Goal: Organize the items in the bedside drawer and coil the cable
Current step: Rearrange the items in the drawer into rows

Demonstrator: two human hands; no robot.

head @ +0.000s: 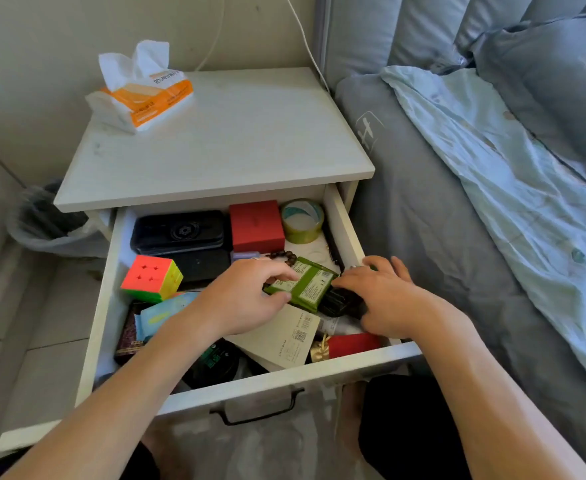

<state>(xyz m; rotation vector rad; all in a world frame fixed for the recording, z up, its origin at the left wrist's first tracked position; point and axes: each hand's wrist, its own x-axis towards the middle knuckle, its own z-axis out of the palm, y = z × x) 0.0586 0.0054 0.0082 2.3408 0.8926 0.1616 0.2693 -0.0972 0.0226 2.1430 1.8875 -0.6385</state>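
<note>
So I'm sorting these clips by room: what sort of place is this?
Most likely a bedroom: a white bedside table with its drawer pulled open stands right beside a bed with grey bedding and a padded headboard. A tissue pack sits on the table.

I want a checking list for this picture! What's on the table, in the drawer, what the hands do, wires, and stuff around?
Surface: nightstand top holds only a tissue pack.
Job's things: open drawer; green packet in the middle.
Clutter: puzzle cube, red box, tape roll, black case, bead bracelet, paper card.
Hands: left hand pinches the green packet; right hand rests on a dark object, grip unclear.
Cables: white cable runs down the wall behind the nightstand.
Surroundings: bed to the right, bin to the left.
</note>
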